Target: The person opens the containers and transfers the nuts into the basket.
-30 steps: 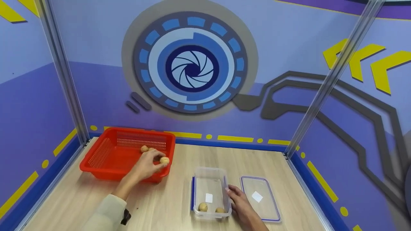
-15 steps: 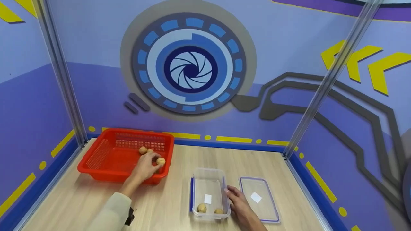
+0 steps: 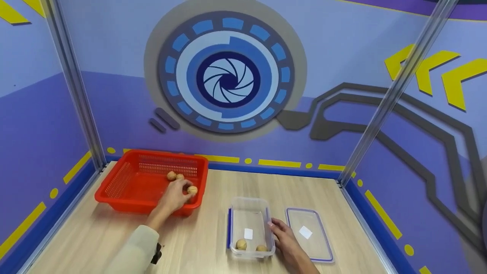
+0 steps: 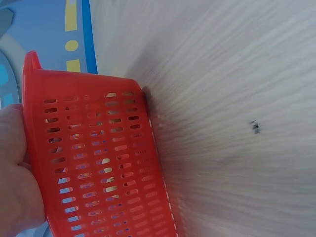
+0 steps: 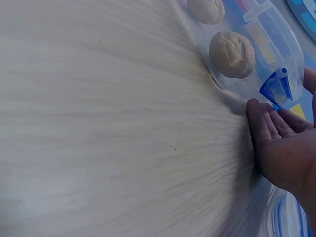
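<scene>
My left hand (image 3: 175, 196) pinches a walnut (image 3: 192, 190) between thumb and fingers over the right side of a red plastic basket (image 3: 131, 205). Two more walnuts (image 3: 172, 176) lie in the basket, just beyond the fingers. In the left wrist view the basket's slotted wall hides the fingertips and the walnut. My right hand (image 3: 287, 241) rests against the right side of a clear plastic box (image 3: 249, 213), thumb tip at the rim. Seen from the right wrist, its fairly straight fingers touch the lower wall. Two walnuts (image 5: 232, 54) sit at the box's near end.
A clear lid (image 3: 315, 243) with a blue-purple edge and a white label lies on the wooden table (image 3: 205, 236), right of the box. A blue clip flap (image 3: 229, 228) hangs on the box's left side. Printed panels and metal posts (image 3: 80, 83) enclose the table.
The left hand has shifted slightly left and down over the basket, still pinching the walnut. The right hand and the box stay in place; the head view sways a little.
</scene>
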Demonstrator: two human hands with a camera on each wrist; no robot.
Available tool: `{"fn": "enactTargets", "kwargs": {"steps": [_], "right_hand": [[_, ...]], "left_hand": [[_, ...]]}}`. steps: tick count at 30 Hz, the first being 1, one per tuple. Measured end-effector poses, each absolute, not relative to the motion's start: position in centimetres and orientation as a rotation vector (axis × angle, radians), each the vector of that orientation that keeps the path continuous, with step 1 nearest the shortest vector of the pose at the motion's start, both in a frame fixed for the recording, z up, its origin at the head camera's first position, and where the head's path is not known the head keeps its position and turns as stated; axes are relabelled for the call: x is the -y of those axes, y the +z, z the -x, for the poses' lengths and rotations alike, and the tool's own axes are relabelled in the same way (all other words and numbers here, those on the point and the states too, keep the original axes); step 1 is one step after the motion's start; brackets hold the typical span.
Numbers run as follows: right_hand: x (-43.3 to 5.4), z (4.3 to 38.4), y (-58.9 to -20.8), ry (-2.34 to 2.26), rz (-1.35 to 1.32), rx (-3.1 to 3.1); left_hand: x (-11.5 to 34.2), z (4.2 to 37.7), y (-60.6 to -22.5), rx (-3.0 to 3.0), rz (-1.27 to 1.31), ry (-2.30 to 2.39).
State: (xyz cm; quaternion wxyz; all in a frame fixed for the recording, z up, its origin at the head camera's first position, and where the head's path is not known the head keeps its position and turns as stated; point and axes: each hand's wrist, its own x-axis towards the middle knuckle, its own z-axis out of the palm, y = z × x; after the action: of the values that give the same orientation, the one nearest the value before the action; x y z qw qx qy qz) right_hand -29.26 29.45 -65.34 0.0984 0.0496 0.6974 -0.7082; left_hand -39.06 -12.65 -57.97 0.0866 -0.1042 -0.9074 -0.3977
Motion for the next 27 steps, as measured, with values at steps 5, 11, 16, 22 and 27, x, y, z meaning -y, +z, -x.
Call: {"fn": "enactTargets", "kwargs": {"steps": [5, 11, 16, 22, 27], "right_hand": [[-29.64, 29.28, -65.45, -2.099, -0.154, -2.06], [-29.75, 29.14, -65.63, -2.097, -0.144, -2.047], [-29.74, 29.03, -65.54, -2.104, -0.115, -2.053], [-29.6, 28.97, -65.48, -2.11, -0.111, -2.059], [-29.54, 29.02, -65.59, -2.111, -0.12, -2.066]], "left_hand": [[12.39, 39.12, -58.04, 2.719, 0.298, -1.176], [12.55, 38.99, -58.28, 2.739, 0.297, -1.17], [12.66, 38.97, -58.26, 2.729, 0.319, -1.17], [12.95, 39.06, -57.95, 2.716, 0.309, -1.219], [13.06, 38.98, -57.44, 2.654, 0.318, -1.287]]}}
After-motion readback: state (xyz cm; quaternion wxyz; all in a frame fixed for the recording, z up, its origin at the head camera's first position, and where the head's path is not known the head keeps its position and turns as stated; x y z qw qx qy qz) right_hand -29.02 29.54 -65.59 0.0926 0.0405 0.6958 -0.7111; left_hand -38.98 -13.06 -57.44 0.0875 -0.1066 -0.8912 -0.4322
